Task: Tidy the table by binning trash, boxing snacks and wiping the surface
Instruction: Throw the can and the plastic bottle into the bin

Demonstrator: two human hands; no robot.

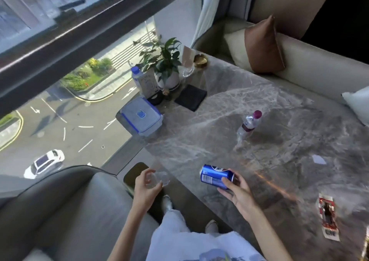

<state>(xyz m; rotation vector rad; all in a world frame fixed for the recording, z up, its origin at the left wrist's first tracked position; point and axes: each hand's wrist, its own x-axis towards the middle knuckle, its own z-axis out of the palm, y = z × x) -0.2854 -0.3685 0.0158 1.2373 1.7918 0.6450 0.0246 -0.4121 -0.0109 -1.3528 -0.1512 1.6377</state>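
Both hands are loaded, so this reads as the trash-collection step: right hand wraps the blue can from its far end, thumb on the near side and fingers over the top, and holds it above the near edge of the marble table. Can lies nearly horizontal, long axis running left-to-right and a bit away from the person; the free end points left toward the left hand, the other end is buried in the palm (can't tell which end carries the opening). Left hand grips a clear plastic cup on its side just off the table's left edge, over what looks like a dark bin on the floor below; likely staged there so both items drop in one go. Still on the table: a clear bottle with a magenta cap standing mid-table, tilted in this wide view with the cap toward the far right; a red snack wrapper flat at near right, long axis running toward the person; a small white paper scrap between the two. Lidded blue-trimmed storage box sits shut at the far-left corner by the window, presumably for the snacks, with a dark folded cloth just beside it, probably for wiping. Wiping not started.
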